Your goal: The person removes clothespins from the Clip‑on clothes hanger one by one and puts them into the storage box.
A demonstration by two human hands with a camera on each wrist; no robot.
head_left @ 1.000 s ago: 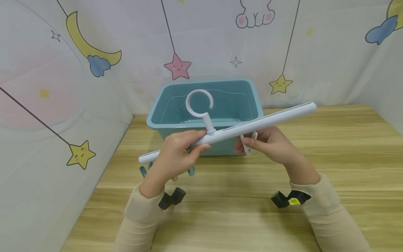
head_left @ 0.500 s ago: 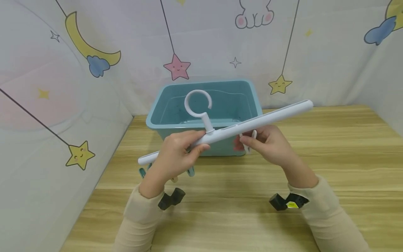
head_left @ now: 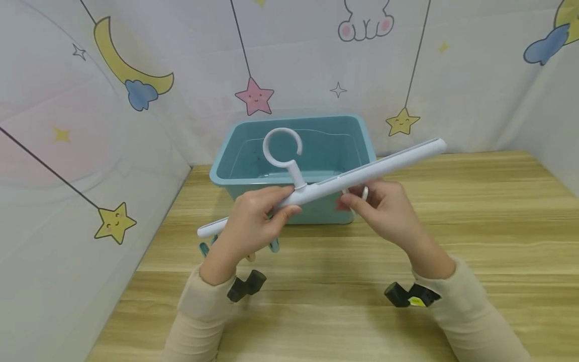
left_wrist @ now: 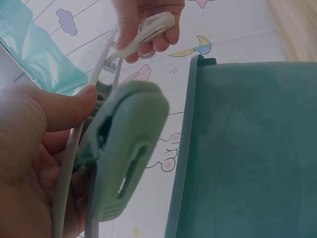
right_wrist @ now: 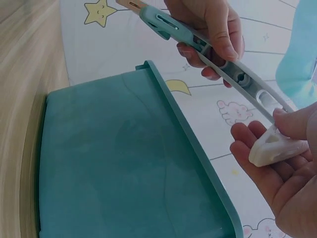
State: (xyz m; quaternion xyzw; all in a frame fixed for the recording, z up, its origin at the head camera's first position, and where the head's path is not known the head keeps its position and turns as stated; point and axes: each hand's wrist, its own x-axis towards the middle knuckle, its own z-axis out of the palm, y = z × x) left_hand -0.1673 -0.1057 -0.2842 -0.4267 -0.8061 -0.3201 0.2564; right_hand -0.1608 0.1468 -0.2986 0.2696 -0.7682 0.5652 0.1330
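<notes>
White clip hanger [head_left: 325, 186] is gripped beside its hook [head_left: 296, 174] by the left hand [head_left: 255, 221], apparently for steadiness, while the right hand [head_left: 384, 211] pinches a white clothespin [right_wrist: 275, 148] at its underside.

No text, brand or number can be read in any of the three views. A small yellow label [head_left: 416, 301] is seen on the black device [head_left: 396, 295] at the right sleeve [head_left: 468, 299], but whatever is printed there is too small to be made out. No lettering can be read on the white hanger [head_left: 384, 165], white clip [right_wrist: 270, 152] or teal tub [right_wrist: 114, 153].
</notes>
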